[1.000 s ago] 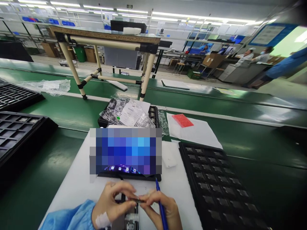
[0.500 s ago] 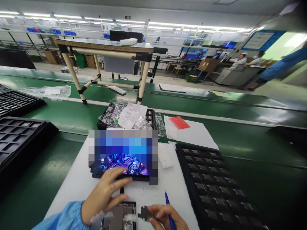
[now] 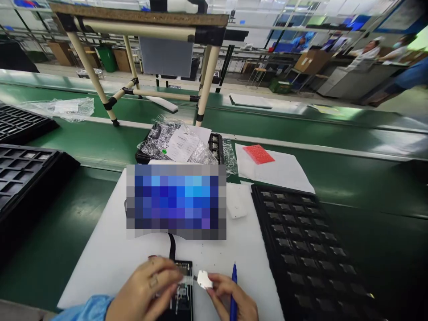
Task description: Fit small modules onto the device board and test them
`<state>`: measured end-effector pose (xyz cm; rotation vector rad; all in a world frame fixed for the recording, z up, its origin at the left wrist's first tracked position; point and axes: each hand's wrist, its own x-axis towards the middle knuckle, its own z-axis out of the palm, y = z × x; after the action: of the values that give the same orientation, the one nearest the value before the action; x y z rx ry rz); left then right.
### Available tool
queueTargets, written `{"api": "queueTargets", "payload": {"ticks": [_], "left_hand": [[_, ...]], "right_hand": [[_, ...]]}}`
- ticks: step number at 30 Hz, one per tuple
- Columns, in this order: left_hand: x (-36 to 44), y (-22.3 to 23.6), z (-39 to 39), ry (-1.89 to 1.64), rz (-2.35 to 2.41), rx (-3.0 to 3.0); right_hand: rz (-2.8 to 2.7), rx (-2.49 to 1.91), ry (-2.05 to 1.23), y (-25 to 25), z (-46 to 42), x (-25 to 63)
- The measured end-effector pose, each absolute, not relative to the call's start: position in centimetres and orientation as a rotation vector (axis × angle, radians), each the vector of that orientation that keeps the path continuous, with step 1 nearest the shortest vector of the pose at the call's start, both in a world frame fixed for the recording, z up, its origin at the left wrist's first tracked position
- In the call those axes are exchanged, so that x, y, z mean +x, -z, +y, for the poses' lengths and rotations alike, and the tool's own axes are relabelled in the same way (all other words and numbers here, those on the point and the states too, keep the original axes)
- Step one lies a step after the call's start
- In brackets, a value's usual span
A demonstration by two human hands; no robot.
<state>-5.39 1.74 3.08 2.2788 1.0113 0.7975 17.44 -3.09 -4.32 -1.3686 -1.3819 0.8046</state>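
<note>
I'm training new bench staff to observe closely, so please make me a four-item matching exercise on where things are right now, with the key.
Column one
1. small silvery-white flat piece
2. red textured rectangular sheet
3. large black tray with filled pockets
4. thin black flat strip

Column two
A. lying on white paper
B. between the pixelated blue display and the dark circuit-board device
C. pinched in the person's right hand
D. along the right side of the flat white mat

Right pairs: 1-C, 2-A, 3-D, 4-B
</note>
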Motion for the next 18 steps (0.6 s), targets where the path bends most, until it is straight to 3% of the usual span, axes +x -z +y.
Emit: {"api": "queueTargets", "payload": {"ticks": [18], "left_hand": [[-3.9,0.1,-0.4,-0.823,1.094,2.468]], "right_hand": [[-1.631,-1.306,-0.681,3.5,-2.1,16.9]]}}
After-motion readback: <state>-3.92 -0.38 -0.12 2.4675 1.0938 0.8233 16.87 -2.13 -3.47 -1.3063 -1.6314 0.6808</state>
